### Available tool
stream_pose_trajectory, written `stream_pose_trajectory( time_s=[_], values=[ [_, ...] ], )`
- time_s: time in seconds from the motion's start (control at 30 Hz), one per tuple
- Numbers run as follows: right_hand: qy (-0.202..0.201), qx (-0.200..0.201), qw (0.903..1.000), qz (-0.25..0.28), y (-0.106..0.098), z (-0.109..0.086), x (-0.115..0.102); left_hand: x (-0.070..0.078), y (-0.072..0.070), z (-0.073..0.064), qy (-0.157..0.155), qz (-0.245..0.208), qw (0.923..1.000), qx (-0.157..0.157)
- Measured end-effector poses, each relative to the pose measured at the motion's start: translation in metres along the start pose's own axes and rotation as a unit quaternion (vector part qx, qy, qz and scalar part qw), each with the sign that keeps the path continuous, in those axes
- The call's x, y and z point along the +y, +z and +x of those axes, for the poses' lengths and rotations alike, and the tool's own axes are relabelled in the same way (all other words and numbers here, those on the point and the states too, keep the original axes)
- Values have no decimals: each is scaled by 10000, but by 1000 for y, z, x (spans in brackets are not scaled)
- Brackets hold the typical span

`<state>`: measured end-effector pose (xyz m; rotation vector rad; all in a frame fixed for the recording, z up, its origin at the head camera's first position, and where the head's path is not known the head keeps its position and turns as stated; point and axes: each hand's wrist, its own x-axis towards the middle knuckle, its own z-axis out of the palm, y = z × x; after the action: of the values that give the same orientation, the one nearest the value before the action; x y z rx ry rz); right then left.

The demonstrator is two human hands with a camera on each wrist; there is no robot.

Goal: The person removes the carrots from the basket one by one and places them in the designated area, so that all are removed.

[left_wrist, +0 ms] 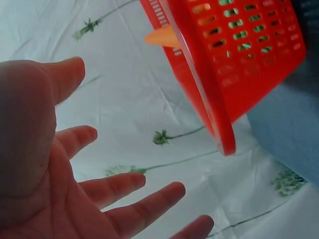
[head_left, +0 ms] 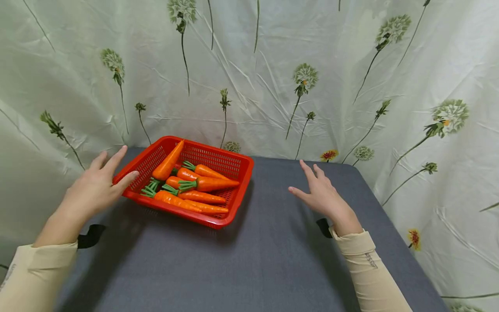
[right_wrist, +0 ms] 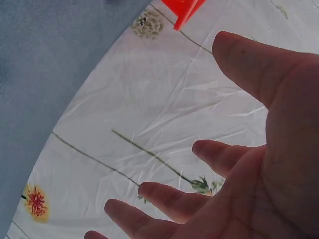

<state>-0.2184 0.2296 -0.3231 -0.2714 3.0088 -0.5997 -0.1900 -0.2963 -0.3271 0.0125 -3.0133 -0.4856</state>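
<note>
Head view, contents as follows. Item: red basket (head_left: 244,167), standing on the left part of the grey desk (head_left: 249,268), near the patterned cloth (head_left: 253,117), and holding a pile of carrots (head_left: 212,184). Item: tilted carrot (head_left: 168,162), leaning at the basket's far left, its tip rising at the far rim. Item: left grip (head_left: 95,180), hovering beside the basket's left end, fingers spreading, holding nothing; the left wrist view is showing a gap between hand and rim. Item: right grip (head_left: 321,190), hanging over the desk well apart from the basket, fingers likewise spreading, holding nothing.

Handling notes, by judgement. If the basket is being taken, both grips are best meeting it at opposite ends, the right having more way to cover. Fingers are best curling under the rim, thumbs resting above, the mesh wall probably giving under a squeeze. Any lifting is calling for a level basket, loose carrots likely rolling toward a low side. Where single carrots are being picked, pinching the thick body is seeming safer than tugging the green tops.
</note>
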Motion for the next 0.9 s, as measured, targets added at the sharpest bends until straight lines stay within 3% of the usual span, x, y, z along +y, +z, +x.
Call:
stream_pose_trajectory(
  time_s=[0.23, 0.43, 0.6, 0.77, 0.9],
  values=[
    [-229, -129, 9995, 175, 3, 11, -9, -25, 2, 7, 179, -388, 9990, 85],
    [-800, -198, 9957, 432, 6, 23, -20, -45, 10, 10, 384, -626, 9972, 171],
    [-1159, -294, 9912, 569, 9, 37, -28, -58, 18, 11, 186, -963, 9950, -182],
    [-1414, -574, 9845, 868, 12, 54, -40, -69, 29, 10, 81, -1572, 9869, -365],
    [-1526, -690, 9811, 971, 16, 69, -53, -77, 41, 11, 60, -2331, 9712, -490]
  ],
)
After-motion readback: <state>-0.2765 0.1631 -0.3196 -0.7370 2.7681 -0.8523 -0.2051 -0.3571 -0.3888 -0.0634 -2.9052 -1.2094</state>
